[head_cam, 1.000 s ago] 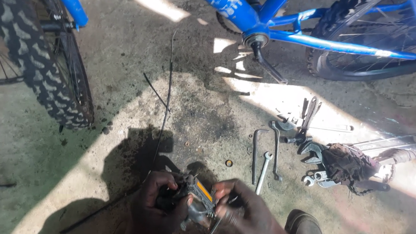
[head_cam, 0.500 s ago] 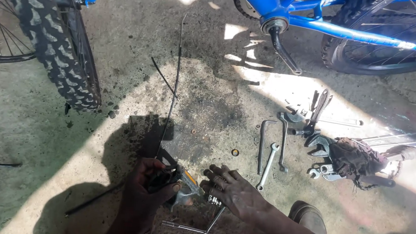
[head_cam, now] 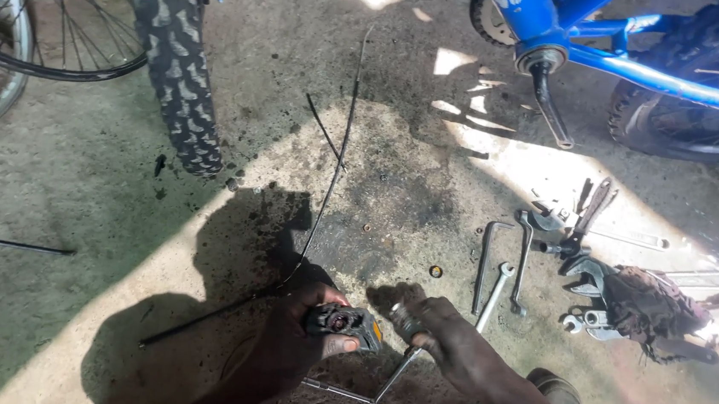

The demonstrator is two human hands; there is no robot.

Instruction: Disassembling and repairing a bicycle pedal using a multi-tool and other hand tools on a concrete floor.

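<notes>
- My left hand (head_cam: 293, 342), at 6 o'clock above the floor (head_cam: 78, 197), has its fingers closed round a bicycle pedal (head_cam: 345, 325): rigid, greasy, probably slippery; best gripped across its body.
- My right hand (head_cam: 451, 342) pinches a small metal part (head_cam: 406, 319) at the pedal's 3 o'clock.

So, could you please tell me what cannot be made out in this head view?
- Pedal: the left hand covers its near side.
- Small part at the right hand fingertips: too small to identify.
- Three-way wrench: lower arm cut by the frame's edge.
- Tools under the rag: hidden.
- Blue bicycle frame: cut by the top edge.
</notes>
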